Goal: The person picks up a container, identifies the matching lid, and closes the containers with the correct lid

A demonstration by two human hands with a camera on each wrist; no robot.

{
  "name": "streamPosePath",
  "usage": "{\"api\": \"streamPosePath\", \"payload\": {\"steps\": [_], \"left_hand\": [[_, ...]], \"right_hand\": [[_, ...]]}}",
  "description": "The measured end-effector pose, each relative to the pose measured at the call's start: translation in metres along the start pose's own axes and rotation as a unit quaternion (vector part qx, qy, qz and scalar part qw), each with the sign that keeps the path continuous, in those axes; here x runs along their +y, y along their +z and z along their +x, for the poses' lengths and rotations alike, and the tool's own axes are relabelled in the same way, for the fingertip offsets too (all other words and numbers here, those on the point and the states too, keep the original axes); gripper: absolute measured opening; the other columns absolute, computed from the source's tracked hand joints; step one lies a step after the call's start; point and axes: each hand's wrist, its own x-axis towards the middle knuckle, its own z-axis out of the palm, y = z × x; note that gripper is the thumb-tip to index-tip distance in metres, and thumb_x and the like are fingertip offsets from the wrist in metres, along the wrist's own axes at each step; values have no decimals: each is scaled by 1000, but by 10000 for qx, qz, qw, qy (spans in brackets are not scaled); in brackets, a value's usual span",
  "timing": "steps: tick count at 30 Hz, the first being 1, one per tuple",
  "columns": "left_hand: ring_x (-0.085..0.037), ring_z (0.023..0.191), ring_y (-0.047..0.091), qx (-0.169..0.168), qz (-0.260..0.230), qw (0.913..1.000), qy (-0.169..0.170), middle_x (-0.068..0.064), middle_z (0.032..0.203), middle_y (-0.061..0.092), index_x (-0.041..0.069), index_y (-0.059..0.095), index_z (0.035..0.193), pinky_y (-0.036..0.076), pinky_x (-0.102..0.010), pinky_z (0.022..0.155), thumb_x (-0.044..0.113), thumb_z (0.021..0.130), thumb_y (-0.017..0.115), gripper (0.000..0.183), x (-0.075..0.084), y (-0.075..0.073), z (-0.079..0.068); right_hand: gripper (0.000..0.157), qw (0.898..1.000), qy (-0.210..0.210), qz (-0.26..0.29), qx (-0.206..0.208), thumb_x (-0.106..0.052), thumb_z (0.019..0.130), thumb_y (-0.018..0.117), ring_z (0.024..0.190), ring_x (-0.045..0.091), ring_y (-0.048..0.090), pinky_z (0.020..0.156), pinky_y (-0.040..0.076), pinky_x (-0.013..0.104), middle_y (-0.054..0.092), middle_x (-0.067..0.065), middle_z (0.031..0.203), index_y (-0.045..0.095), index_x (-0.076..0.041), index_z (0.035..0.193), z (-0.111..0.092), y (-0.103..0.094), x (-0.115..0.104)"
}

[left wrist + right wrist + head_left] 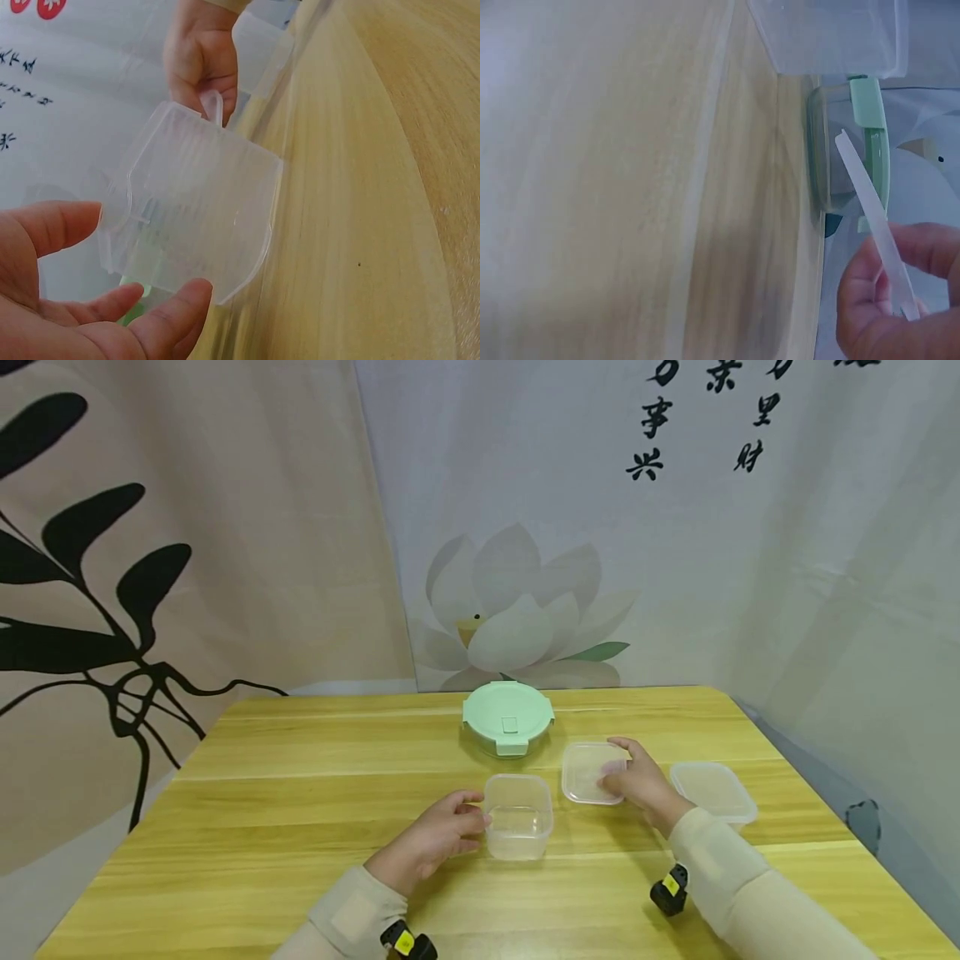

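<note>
A clear square plastic container [519, 827] stands uncovered at the front middle of the table. My left hand [441, 835] is at its left side, fingertips right by the wall; in the left wrist view thumb and fingers are spread apart beside the container [210, 202], not curled round it. With thumb and fingers my right hand [645, 787] pinches the right edge of a translucent square lid [581, 772], held to the right of the container. The right wrist view shows this lid [874, 210] edge-on, tilted, above the table.
A round glass container with a mint-green clip lid [508, 714] stands behind, near the table's back edge. To the right, partly behind the right forearm, is another lidded square plastic container [714, 789]. A printed cloth [517, 485] hangs behind the wooden table [300, 793].
</note>
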Motion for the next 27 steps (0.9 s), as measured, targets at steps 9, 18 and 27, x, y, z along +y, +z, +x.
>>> {"api": "streamPosePath", "payload": {"steps": [9,18,27], "left_hand": [[-30,107,55,-4,-123,9999,-30,-26,127,42,-12,34,139,48,-48,94,9,91,60,57,-2,2,0],[-34,111,52,-30,-98,9999,-12,-28,129,41,-13,32,139,48,-49,95,10,93,58,57,-2,2,0],[-31,105,55,188,-155,9997,12,-24,123,47,-12,35,137,50,-45,91,9,91,56,55,2,-1,1]], "right_hand": [[77,9997,-179,81,-150,10,82,62,91,26,62,71,54,34,46,37,129,22,1,147,-7,3,-4],[77,9986,-261,325,-317,8,85,61,92,23,61,75,55,34,51,29,123,20,0,149,-10,3,-12],[75,9960,-624,492,-400,5,85,61,89,19,61,77,54,31,53,20,114,22,-2,148,-16,1,-26]]}}
